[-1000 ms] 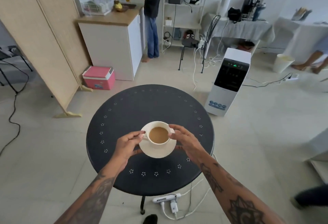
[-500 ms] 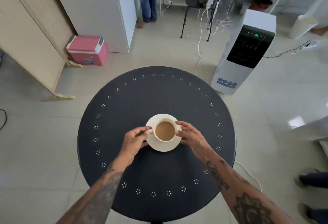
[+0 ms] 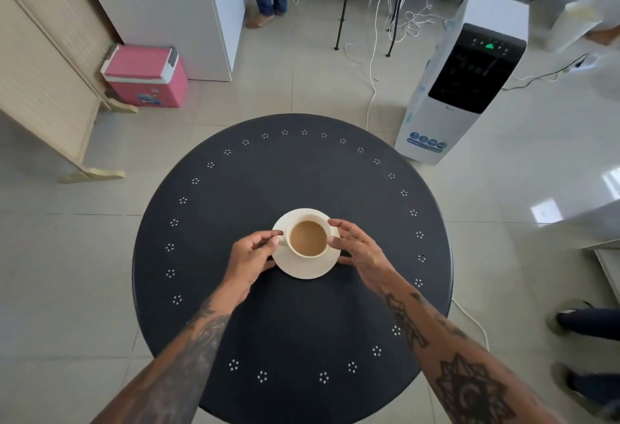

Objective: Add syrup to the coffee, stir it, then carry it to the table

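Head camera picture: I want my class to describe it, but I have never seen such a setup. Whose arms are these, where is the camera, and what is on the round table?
There is no machine here. A person wears one wide-angle camera on the head, looking forward and down, so the two tattooed forearms at the bottom are the wearer's own. The black round table fills the middle. On it stands a cream saucer with a cream cup of milky coffee. The left hand has its fingers at the cup's handle and the saucer's left edge. The right hand is spread open against the saucer's right edge. Whether the saucer already rests fully on the table cannot be told for sure. Behind, on the floor, are a pink cooler box and a white tower air cooler.
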